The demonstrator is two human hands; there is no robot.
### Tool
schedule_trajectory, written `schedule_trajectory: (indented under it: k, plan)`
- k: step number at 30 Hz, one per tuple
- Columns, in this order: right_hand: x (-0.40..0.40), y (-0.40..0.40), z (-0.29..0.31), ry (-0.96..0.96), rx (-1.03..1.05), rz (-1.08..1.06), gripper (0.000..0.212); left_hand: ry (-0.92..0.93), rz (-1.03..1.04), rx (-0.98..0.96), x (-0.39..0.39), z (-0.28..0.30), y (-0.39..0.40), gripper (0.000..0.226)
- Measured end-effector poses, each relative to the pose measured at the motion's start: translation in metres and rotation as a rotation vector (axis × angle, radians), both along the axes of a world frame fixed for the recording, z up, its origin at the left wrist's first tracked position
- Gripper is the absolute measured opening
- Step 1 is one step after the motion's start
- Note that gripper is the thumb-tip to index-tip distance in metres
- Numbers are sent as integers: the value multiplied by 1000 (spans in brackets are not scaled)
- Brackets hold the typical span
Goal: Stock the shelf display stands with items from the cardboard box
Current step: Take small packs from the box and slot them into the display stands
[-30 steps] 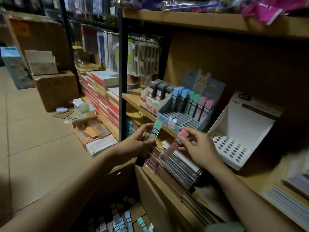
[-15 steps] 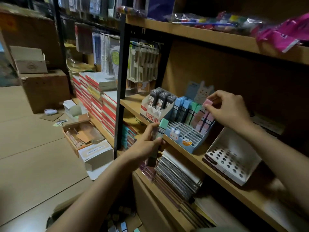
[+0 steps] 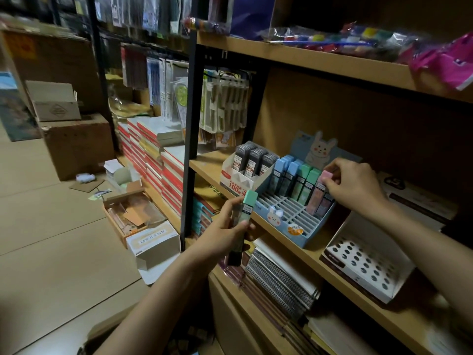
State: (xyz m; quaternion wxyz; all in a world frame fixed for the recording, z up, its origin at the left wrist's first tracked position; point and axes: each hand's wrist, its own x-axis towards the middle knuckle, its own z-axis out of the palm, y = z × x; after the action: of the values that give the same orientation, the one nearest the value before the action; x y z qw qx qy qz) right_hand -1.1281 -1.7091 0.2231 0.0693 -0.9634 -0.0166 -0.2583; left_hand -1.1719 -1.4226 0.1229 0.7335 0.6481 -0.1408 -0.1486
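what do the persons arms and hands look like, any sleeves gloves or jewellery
Both arms are bare from the bottom edge of the picture up to the hands: no sleeves come into view. The left hand and the right hand wear no gloves, and no rings, watch or bracelet show on the fingers or wrists. Fingernails look short and unpainted, though the light is dim.

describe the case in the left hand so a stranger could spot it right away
Find the wooden shelf holding the blue bunny display stand. Just in front of its left end, the left hand grips a slim case with a mint green cap. Unlike the capped cases slotted upright in the stand, it is off the shelf.
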Motion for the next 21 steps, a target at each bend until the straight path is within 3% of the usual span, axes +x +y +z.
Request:
schedule_trajectory:
  k: [11,21]
  plan:
    - [5,-3,-2,-7,-42,-18,10,72,-37,-179,6,-7,-29,48]
    - [-1,4,-1,16,-32,-29,14,51,-70,-182,12,0,-38,46]
